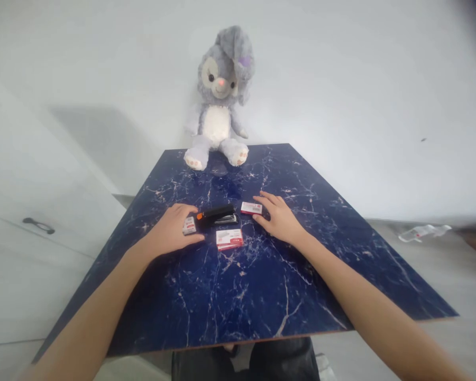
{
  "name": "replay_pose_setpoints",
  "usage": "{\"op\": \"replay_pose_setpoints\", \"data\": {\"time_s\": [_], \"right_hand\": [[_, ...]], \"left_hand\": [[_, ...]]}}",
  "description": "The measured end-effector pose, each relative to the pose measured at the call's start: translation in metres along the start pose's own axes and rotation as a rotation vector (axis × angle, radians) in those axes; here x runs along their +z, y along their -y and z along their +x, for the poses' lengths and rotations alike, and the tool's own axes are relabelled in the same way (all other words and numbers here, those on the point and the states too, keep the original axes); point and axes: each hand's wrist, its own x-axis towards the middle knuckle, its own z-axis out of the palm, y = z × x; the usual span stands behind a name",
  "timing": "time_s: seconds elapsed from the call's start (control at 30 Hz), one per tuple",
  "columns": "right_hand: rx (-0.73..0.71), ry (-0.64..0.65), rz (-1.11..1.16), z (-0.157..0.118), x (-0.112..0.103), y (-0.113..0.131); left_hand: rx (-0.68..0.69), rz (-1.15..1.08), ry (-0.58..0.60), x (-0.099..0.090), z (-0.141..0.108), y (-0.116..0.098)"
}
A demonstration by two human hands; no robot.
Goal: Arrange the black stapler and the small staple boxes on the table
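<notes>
A black stapler with an orange part at its left end lies on the blue marbled table. My left hand rests at its left, thumb and fingers apart around a small white-and-red box; whether they press on it is unclear. On the other side, my right hand has its fingers spread, with thumb and forefinger on either side of another small white-and-red box. A larger white-and-red box lies in front of the stapler, between the hands and apart from both.
A grey plush rabbit sits at the far edge of the table, against the white wall. White cabinet doors with a dark handle stand on the left. Clear plastic packaging is off to the right, beyond the table.
</notes>
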Motion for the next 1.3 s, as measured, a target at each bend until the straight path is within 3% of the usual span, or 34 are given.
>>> {"op": "replay_pose_setpoints", "data": {"time_s": [0.13,0.3,0.47,0.63,0.7,0.8,0.87,0.97,1.13,1.3], "right_hand": [[0.083,0.083,0.001,0.002,0.006,-0.013],[0.103,-0.046,0.190,-0.001,-0.005,0.008],[-0.051,-0.127,0.333,-0.007,-0.011,0.037],[-0.137,-0.142,0.359,-0.013,-0.008,0.050],[-0.171,-0.090,0.357,-0.013,-0.004,0.051],[-0.233,0.117,0.345,-0.015,0.003,0.053],[-0.251,0.198,0.326,-0.015,0.007,0.054],[-0.215,0.221,0.272,-0.016,0.012,0.056],[-0.088,0.330,0.170,-0.015,0.013,0.059],[-0.051,0.306,0.199,-0.015,0.005,0.062]], "left_hand": [[0.160,0.041,-0.046,0.002,0.001,-0.030],[0.365,0.072,0.070,0.020,0.000,-0.067],[0.341,0.106,-0.016,0.030,0.001,-0.064],[0.321,0.072,-0.050,0.033,0.000,-0.063],[0.320,0.072,-0.067,0.030,-0.001,-0.063],[0.332,-0.016,-0.067,0.013,-0.002,-0.055],[0.270,-0.087,-0.088,-0.006,-0.003,-0.041],[0.055,-0.009,-0.069,-0.032,-0.005,-0.015],[-0.154,-0.068,0.226,-0.045,-0.009,0.015],[-0.285,-0.233,0.427,-0.049,-0.016,0.022]]}}
